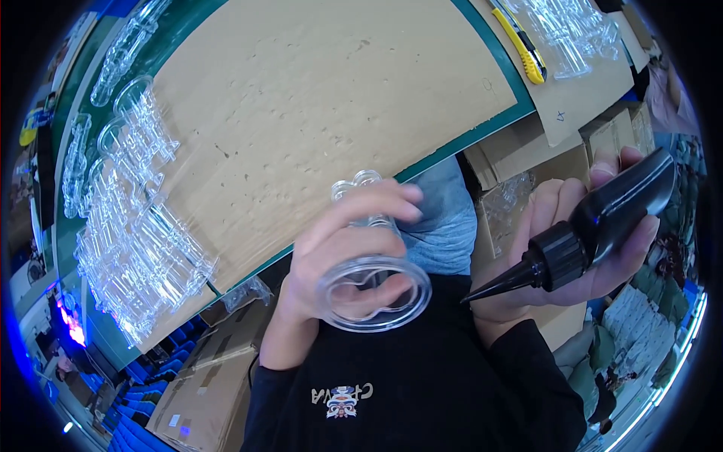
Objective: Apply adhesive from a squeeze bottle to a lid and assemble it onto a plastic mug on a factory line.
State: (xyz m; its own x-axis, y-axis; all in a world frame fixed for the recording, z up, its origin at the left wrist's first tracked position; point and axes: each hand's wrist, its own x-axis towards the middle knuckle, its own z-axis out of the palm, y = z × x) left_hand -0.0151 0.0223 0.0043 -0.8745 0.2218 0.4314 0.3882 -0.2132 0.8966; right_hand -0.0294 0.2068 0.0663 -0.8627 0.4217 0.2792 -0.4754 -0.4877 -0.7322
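My left hand (343, 237) is wrapped round a clear plastic tube-like part (422, 290), held above the near edge of the table. Its wide oval flange faces me, and two small round ends show beyond my fingers. The middle of the part is hidden by the hand. Off to the right, my right hand (546, 211) grips a black squeeze bottle (629, 200) with a ribbed collar and a long pointed nozzle. The bottle is tilted, its tip pointing down and left toward the clear part. A gap separates the tip from the flange.
A brown board (324, 83) covers most of the green tabletop (489, 128). Many similar clear parts (143, 248) lie piled along the left, with more (568, 38) at the far right beside a yellow utility knife (523, 49). Cardboard boxes (199, 395) stand below the table.
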